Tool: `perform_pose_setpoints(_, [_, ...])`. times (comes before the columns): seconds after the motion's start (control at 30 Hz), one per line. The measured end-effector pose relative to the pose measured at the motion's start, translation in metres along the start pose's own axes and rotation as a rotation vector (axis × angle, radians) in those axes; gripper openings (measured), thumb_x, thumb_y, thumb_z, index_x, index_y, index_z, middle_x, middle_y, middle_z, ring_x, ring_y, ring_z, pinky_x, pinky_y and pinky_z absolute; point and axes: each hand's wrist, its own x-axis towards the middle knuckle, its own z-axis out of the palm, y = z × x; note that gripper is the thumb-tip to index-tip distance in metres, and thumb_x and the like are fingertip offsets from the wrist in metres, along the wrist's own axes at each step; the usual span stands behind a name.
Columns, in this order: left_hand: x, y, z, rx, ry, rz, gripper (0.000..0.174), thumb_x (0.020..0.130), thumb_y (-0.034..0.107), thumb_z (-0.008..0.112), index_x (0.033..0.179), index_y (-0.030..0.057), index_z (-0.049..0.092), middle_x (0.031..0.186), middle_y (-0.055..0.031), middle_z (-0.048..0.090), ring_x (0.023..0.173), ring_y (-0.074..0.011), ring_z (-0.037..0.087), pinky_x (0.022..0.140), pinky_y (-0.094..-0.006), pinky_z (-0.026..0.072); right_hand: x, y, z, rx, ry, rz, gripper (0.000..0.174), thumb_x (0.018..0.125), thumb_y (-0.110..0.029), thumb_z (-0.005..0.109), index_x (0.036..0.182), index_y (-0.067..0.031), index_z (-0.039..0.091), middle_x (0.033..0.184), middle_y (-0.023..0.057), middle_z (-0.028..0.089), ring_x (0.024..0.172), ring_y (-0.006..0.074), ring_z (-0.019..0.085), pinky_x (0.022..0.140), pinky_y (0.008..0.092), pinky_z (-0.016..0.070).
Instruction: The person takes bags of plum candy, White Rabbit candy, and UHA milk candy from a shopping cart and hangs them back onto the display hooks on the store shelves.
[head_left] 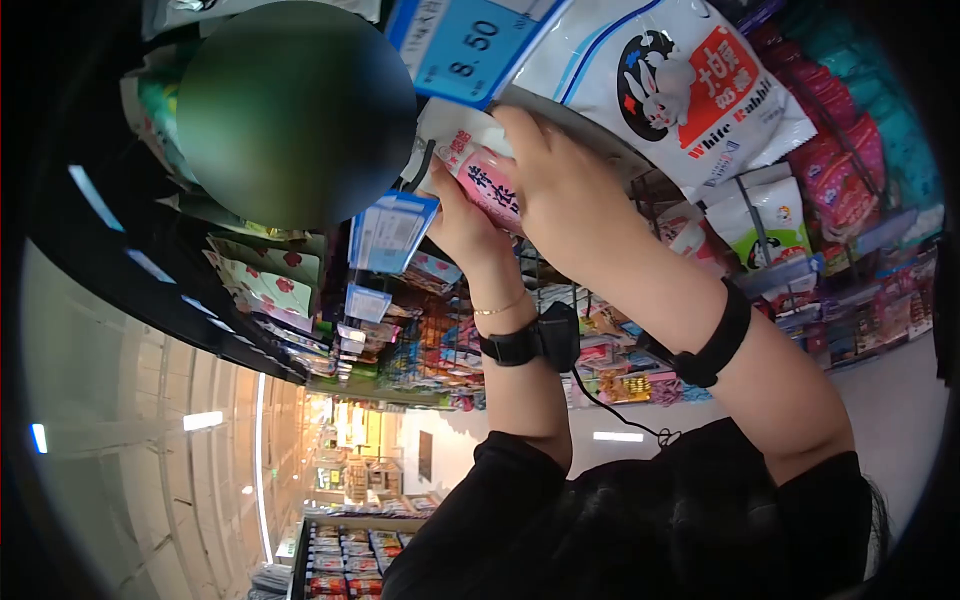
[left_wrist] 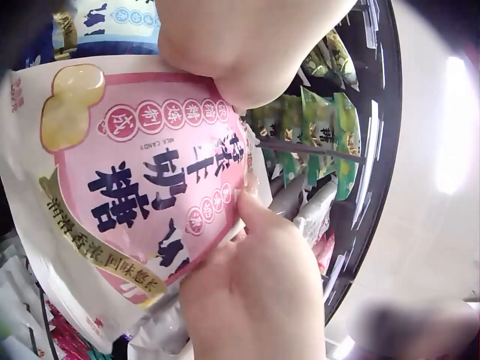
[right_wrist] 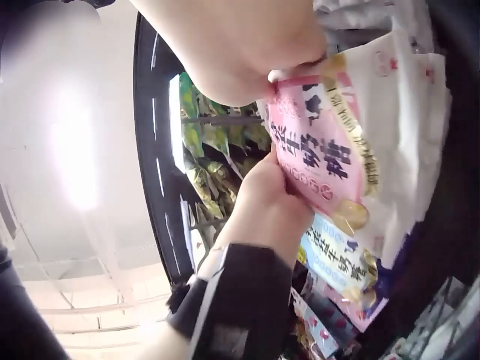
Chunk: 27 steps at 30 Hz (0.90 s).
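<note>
Both hands grip a pink-and-white bag of milk candy (head_left: 483, 187). Its printed front, with pictured candies and a gold ribbon, fills much of the left wrist view (left_wrist: 142, 180). My left hand (head_left: 468, 228) holds one side edge, and in the left wrist view it comes in from the top (left_wrist: 247, 52). Opposite it, my right hand (head_left: 560, 185) grips the other edge; its thumb lies close to the bag's border in that view. Some fingers are hidden behind the bag. A light-blue bag of milk candy (right_wrist: 334, 259) shows behind the pink one in the right wrist view.
A large White Rabbit bag (head_left: 690, 95) hangs near my right hand. Blue price tags, one marked 8.50 (head_left: 475, 50) and another lower down (head_left: 392, 232), border the bag. Green packs (left_wrist: 315, 135) hang on hooks beside it. A ceiling-lit aisle stretches away.
</note>
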Motion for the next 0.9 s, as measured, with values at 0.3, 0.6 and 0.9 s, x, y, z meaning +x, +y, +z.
perform_pose_setpoints(0.3, [-0.004,-0.024,-0.036,0.127,0.078,0.068,0.02,0.089,0.015,0.058,0.1,-0.0021,0.06,0.094,-0.0029,0.061,0.083,-0.0081,0.053,0.073,-0.0248,0.0443,-0.112,-0.013,-0.093,-0.346,-0.461,-0.262,0.055,0.077,0.006,0.046,0.132,0.0032,0.036,0.14,0.0242,0.026,0.127,0.0411,0.03,0.104,0.0438,0.0298])
perform_pose_setpoints(0.6, [-0.137,0.061,-0.081,0.829,-0.128,0.25,0.044,0.077,0.012,0.066,0.117,0.0045,0.05,0.105,-0.0116,0.058,0.086,-0.0232,0.059,0.076,-0.032,0.0472,-0.178,-0.026,-0.173,-0.259,-0.875,0.024,0.036,0.087,-0.004,0.05,0.123,0.0005,0.05,0.125,0.0185,0.051,0.114,0.0307,0.051,0.096,0.0364,0.0392])
perform_pose_setpoints(0.9, [-0.295,0.131,-0.2,1.065,-0.504,-0.308,0.022,0.081,0.03,0.059,0.093,0.0111,0.064,0.074,-0.0121,0.064,0.069,-0.0302,0.062,0.062,-0.0413,0.0487,-0.245,0.046,-0.158,-0.054,-1.07,0.377,0.03,0.089,-0.005,0.051,0.117,0.0022,0.057,0.118,0.0144,0.058,0.109,0.0203,0.054,0.092,0.0307,0.041])
